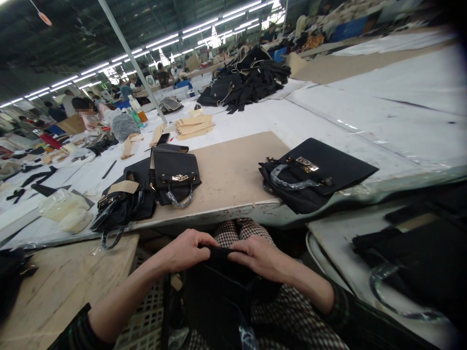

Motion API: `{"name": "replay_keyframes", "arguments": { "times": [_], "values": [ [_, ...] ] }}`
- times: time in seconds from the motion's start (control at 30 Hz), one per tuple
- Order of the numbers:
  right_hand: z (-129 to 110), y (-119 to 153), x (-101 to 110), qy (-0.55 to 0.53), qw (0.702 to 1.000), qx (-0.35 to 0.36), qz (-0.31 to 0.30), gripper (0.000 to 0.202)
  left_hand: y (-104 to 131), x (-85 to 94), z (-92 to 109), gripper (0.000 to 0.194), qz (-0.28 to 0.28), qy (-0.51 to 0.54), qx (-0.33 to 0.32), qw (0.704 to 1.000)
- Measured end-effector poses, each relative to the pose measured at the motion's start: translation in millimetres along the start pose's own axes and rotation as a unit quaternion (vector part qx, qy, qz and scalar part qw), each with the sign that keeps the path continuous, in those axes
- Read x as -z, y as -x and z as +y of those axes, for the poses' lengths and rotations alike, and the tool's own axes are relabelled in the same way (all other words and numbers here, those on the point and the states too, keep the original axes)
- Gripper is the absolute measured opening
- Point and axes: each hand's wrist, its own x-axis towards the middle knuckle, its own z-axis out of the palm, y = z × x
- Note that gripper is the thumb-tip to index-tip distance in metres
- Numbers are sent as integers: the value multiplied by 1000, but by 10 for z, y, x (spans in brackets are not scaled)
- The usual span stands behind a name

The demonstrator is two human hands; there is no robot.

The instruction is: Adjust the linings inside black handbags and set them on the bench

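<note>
On my lap lies a black handbag (pixel 215 296), its upper edge toward the table. My left hand (pixel 189 250) pinches that edge between thumb and fingers. A short way to the right, my right hand (pixel 255 255) grips the same edge, thumb and fingers closed on it. A plastic-wrapped part (pixel 247 335) shows at the bag's lower end. Ahead on the table, a finished-looking black handbag (pixel 321 170) with a gold clasp and wrapped handle lies on its side. Another black handbag (pixel 175 170) lies to the left, beside a further black bag (pixel 120 204) with a tan card on it.
A brown board (pixel 233 170) covers the table's front part. Farther back are tan strips (pixel 195 126) and a heap of black pieces (pixel 251 78). A metal pole (pixel 134 63) rises at the left. More black bags (pixel 419 257) rest on a low surface at right. Several people work in the background.
</note>
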Motion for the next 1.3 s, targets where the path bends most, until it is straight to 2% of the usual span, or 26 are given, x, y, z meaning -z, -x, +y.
{"name": "replay_keyframes", "arguments": {
  "times": [0.27,0.5,0.63,0.7,0.83,0.97,1.13,1.3],
  "values": [
    [-20,-7,-14,29,999,-7,15,30,-157,-110,9,27,50,-32,-23,998],
    [-22,16,-28,34,999,-5,3,31,-93,-68,-22,31,4,16,-3,1000],
    [-11,7,-13,6,1000,-6,-4,32,10,-25,-18,35,-28,102,35,994],
    [5,4,-11,-3,1000,-7,-1,33,28,-22,-23,36,-24,118,37,992],
    [34,5,-32,5,1000,-5,8,34,-46,-74,-65,30,11,82,5,997],
    [35,12,-48,18,1000,-5,15,33,-142,-143,-90,29,41,72,17,996],
    [12,20,-21,7,1000,-5,6,33,-111,-120,-15,28,26,120,64,990],
    [2,15,-2,-2,1000,-4,7,33,-75,-75,6,33,16,143,47,988]
  ]
}}
